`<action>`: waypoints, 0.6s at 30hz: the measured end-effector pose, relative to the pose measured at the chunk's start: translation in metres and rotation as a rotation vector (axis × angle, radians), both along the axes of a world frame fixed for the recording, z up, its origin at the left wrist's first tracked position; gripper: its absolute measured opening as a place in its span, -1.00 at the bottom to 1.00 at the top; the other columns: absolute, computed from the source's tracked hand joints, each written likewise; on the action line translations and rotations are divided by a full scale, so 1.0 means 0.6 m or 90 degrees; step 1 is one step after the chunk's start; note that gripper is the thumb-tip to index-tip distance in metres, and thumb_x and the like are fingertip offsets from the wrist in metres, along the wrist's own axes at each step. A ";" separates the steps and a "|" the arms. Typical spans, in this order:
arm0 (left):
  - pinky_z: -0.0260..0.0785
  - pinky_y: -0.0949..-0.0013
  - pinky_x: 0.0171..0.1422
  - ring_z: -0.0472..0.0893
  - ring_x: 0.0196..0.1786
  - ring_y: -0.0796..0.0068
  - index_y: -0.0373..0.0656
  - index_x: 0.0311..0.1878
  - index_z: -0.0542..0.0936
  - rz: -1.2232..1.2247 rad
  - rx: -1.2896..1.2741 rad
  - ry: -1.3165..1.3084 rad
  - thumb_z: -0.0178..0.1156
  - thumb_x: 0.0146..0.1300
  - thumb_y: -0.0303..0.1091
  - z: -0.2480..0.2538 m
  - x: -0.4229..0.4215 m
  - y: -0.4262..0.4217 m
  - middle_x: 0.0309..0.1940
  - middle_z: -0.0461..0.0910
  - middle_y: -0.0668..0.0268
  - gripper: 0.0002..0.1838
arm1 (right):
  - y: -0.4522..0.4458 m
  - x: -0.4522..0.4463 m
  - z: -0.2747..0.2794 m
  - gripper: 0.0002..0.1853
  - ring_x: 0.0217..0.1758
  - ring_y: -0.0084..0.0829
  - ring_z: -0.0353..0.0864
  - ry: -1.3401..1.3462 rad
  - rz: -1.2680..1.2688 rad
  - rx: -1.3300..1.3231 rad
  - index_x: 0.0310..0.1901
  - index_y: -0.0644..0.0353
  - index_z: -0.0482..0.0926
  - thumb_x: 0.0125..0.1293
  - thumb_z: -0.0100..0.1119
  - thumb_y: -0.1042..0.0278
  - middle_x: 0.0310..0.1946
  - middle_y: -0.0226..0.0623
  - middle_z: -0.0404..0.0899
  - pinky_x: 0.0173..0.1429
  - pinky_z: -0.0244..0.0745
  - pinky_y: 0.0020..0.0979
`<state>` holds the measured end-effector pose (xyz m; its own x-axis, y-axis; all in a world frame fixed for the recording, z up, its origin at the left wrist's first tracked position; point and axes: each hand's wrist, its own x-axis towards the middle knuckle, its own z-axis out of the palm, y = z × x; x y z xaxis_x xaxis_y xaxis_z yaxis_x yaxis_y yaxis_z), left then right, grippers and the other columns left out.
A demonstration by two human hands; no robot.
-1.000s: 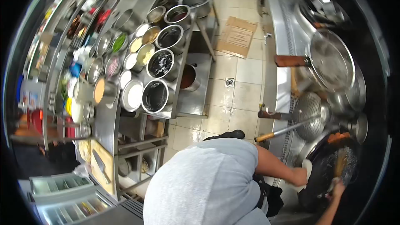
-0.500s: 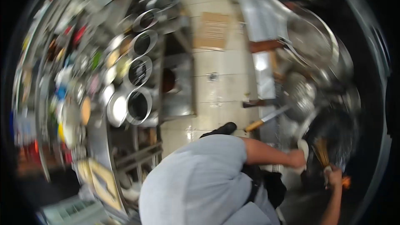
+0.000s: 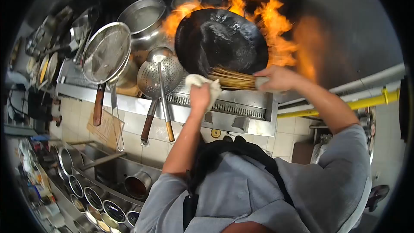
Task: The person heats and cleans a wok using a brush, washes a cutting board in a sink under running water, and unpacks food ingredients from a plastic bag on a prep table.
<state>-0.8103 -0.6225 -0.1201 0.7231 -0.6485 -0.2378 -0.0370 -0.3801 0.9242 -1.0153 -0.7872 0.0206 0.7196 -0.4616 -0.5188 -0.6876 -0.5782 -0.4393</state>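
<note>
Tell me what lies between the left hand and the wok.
A pale, bunched cloth, gripped by the left hand, lies between it and the near rim of the wok; the head view shows this.

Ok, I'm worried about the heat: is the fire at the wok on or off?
On: orange flames rise beyond the wok and at both its sides. The burner itself is hidden.

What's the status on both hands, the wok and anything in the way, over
Left hand gripping white cloth at near edge of wok. Right hand gripping brush at wok's near side. Flames at wok's far and right sides.
</note>
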 end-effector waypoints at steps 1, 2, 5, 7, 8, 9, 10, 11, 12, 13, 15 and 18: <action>0.40 0.11 -0.11 0.63 -0.23 -0.03 -0.55 -0.30 0.57 0.011 0.016 -0.062 0.05 0.09 -0.18 0.032 0.009 0.017 -0.37 0.60 -0.22 -0.53 | -0.013 -0.037 0.053 -0.39 -0.44 -0.35 0.63 0.056 -0.072 0.024 0.23 -0.05 0.49 0.06 0.32 0.24 -0.17 -0.17 0.63 -0.58 0.60 -0.33; 0.39 0.13 -0.13 0.62 -0.26 0.02 -0.55 -0.30 0.57 -0.012 0.040 -0.082 0.04 0.09 -0.19 0.024 0.031 0.026 -0.38 0.60 -0.18 -0.54 | -0.044 -0.064 0.068 -0.41 -0.52 -0.36 0.62 0.119 -0.121 -0.002 0.21 -0.08 0.51 0.05 0.32 0.26 -0.28 -0.23 0.65 -0.60 0.59 -0.30; 0.38 0.17 -0.15 0.59 -0.31 0.08 -0.54 -0.29 0.56 -0.058 0.024 -0.161 0.04 0.08 -0.22 0.034 0.063 0.046 -0.41 0.61 -0.12 -0.57 | -0.154 -0.101 0.024 -0.57 -0.75 -0.30 0.51 0.037 -0.229 -0.114 0.09 -0.02 0.58 0.12 0.12 0.31 -0.61 -0.19 0.55 -0.70 0.51 -0.26; 0.38 0.17 -0.11 0.60 -0.28 0.06 -0.55 -0.27 0.56 -0.087 0.048 -0.169 0.04 0.07 -0.23 0.080 0.058 0.052 -0.37 0.61 -0.15 -0.56 | -0.181 -0.086 0.012 -0.52 -0.66 -0.26 0.55 -0.143 -0.386 -0.189 0.12 0.07 0.55 0.08 0.21 0.31 -0.45 -0.15 0.60 -0.68 0.49 -0.19; 0.37 0.13 -0.02 0.58 -0.18 -0.09 -0.58 -0.26 0.54 -0.078 0.065 -0.189 0.04 0.08 -0.21 0.097 0.054 0.055 -0.32 0.57 -0.26 -0.53 | -0.201 -0.081 0.017 -0.45 -0.64 -0.29 0.54 -0.199 -0.456 -0.108 0.18 0.07 0.49 0.08 0.26 0.30 -0.41 -0.17 0.59 -0.67 0.45 -0.20; 0.35 0.09 0.06 0.56 -0.09 -0.24 -0.60 -0.24 0.53 -0.070 0.082 -0.211 0.04 0.08 -0.19 0.106 0.054 0.058 -0.26 0.54 -0.37 -0.50 | -0.214 -0.083 0.018 -0.41 -0.67 -0.35 0.49 -0.237 -0.469 -0.034 0.23 0.06 0.44 0.09 0.27 0.29 -0.46 -0.20 0.56 -0.66 0.41 -0.22; 0.35 0.09 0.06 0.56 -0.08 -0.23 -0.61 -0.24 0.53 -0.073 0.089 -0.220 0.04 0.08 -0.19 0.107 0.054 0.060 -0.26 0.54 -0.36 -0.50 | -0.216 -0.078 0.024 -0.40 -0.68 -0.36 0.47 -0.237 -0.461 -0.025 0.24 0.05 0.43 0.09 0.27 0.29 -0.48 -0.20 0.55 -0.67 0.38 -0.23; 0.35 0.09 0.06 0.56 -0.08 -0.23 -0.61 -0.24 0.53 -0.081 0.089 -0.225 0.04 0.08 -0.19 0.112 0.051 0.062 -0.26 0.54 -0.36 -0.50 | -0.216 -0.076 0.030 -0.38 -0.70 -0.37 0.45 -0.233 -0.455 -0.019 0.25 0.05 0.42 0.09 0.28 0.30 -0.50 -0.19 0.53 -0.68 0.36 -0.24; 0.35 0.09 0.06 0.56 -0.09 -0.23 -0.61 -0.24 0.53 -0.081 0.093 -0.225 0.05 0.08 -0.19 0.116 0.048 0.066 -0.27 0.55 -0.36 -0.51 | -0.211 -0.072 0.031 -0.38 -0.70 -0.37 0.45 -0.237 -0.462 -0.018 0.25 0.05 0.42 0.09 0.28 0.30 -0.50 -0.19 0.53 -0.68 0.36 -0.24; 0.36 0.09 0.06 0.57 -0.09 -0.23 -0.60 -0.24 0.53 -0.080 0.099 -0.225 0.05 0.08 -0.19 0.119 0.047 0.070 -0.27 0.55 -0.35 -0.51 | -0.206 -0.068 0.030 -0.42 -0.70 -0.36 0.46 -0.225 -0.464 -0.038 0.21 0.08 0.45 0.09 0.27 0.31 -0.52 -0.18 0.52 -0.69 0.36 -0.24; 0.36 0.20 0.02 0.59 -0.11 0.04 -0.58 -0.19 0.52 -0.088 0.110 -0.255 0.05 0.07 -0.23 0.117 0.049 0.074 -0.25 0.58 -0.22 -0.52 | -0.205 -0.065 0.029 -0.46 -0.70 -0.34 0.46 -0.218 -0.469 -0.059 0.17 0.11 0.48 0.08 0.26 0.32 -0.54 -0.16 0.52 -0.69 0.35 -0.24; 0.36 0.18 0.04 0.59 -0.11 0.00 -0.54 -0.17 0.51 -0.100 0.131 -0.293 0.04 0.09 -0.23 0.129 0.048 0.079 -0.26 0.59 -0.19 -0.55 | -0.209 -0.056 0.016 -0.80 -0.68 -0.29 0.48 -0.184 -0.490 -0.046 -0.30 0.26 0.56 0.05 0.21 0.36 -0.61 -0.11 0.48 -0.69 0.37 -0.23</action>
<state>-0.7813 -0.5749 -0.0428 0.6801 -0.7312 -0.0524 -0.4932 -0.5092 0.7053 -1.0487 -0.9126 0.0301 0.2891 -0.9052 -0.3115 -0.7684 -0.0254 -0.6395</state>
